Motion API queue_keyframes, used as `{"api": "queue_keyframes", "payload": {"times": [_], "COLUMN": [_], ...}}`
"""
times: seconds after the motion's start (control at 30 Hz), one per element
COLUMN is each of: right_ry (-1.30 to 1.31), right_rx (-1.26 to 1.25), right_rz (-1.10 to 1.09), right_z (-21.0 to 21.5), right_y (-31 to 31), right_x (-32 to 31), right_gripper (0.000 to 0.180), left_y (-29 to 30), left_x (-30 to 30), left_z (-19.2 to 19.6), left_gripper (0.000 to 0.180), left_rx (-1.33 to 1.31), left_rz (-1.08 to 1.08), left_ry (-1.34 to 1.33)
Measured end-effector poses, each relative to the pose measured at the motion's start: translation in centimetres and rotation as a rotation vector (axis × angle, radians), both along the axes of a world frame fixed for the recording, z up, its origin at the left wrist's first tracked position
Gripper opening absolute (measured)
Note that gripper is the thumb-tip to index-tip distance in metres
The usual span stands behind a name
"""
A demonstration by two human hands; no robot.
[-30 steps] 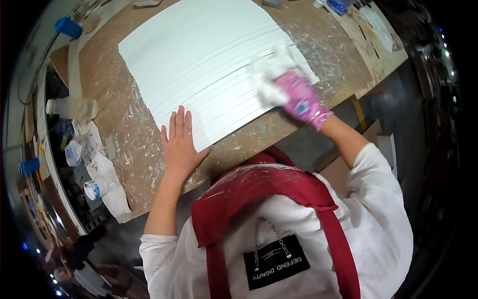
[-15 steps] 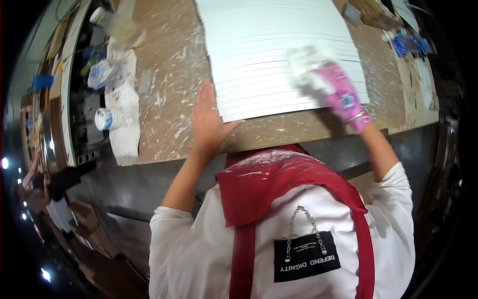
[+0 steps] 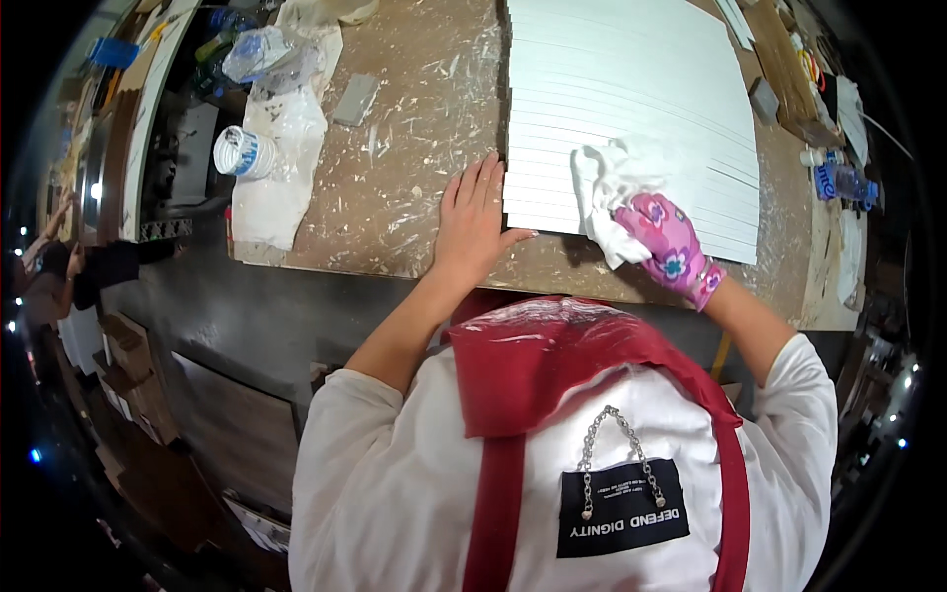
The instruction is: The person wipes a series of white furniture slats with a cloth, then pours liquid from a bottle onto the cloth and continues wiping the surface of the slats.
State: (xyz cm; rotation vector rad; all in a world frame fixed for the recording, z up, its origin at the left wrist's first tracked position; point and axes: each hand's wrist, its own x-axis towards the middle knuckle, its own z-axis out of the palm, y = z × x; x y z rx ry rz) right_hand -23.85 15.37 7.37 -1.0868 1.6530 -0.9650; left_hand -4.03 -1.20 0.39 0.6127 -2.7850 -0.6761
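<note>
A stack of long white strips point(image 3: 631, 89), laid side by side into one sheet-like panel, rests on the paint-flecked brown table point(image 3: 414, 187). Bare and spread, my left hand point(image 3: 475, 217) lies flat at the panel's near left corner, its fingers along the left edge and its thumb by the front edge. My right hand point(image 3: 671, 242), in a pink flowered glove, grips a crumpled white cloth point(image 3: 607, 187) over the panel's near edge. Part of the cloth lies on the strips; some is hidden under the glove.
At the left, a white ridged cup point(image 3: 242, 153) and clear plastic bottles point(image 3: 261, 54) stand on a stained white cloth. A grey block point(image 3: 356, 100) lies nearby. To the right are a blue-labelled bottle point(image 3: 846, 183), another grey block point(image 3: 764, 101) and a wooden box point(image 3: 794, 69).
My right hand has drawn the cloth nearer to the panel's front edge. The view has shifted, so the table and panel sit differently in it. My left hand stays at the panel's corner.
</note>
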Motion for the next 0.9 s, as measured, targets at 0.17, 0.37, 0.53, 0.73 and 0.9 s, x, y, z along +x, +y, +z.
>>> {"api": "queue_keyframes", "payload": {"times": [0.17,0.37,0.53,0.73,0.9], "right_ry": [1.066,0.654,0.914,0.749,0.768], "right_rx": [-0.308,-0.036,-0.328,-0.177,-0.014], "right_rz": [0.413,0.413,0.377,0.166,0.421], "right_z": [-3.9,-1.4,-1.0,1.7,-3.8], "right_y": [-5.0,-3.6,-7.0,-3.3,-2.7], "right_x": [5.3,2.9,6.5,-0.8,2.4], "right_gripper": [0.035,0.041,0.034,0.029,0.03], "left_y": [0.5,0.3,-0.3,0.2,0.4], "left_x": [-0.6,-0.1,0.2,0.5,-0.3], "left_z": [-0.5,-0.7,-1.0,-0.7,-1.2], "left_gripper": [0.075,0.07,0.053,0.097,0.083], "left_rx": [-0.003,-0.098,0.27,-0.108,-0.141], "left_rz": [-0.038,0.005,-0.018,0.032,0.021], "left_ry": [0.041,-0.03,0.201,-0.063,-0.039]}}
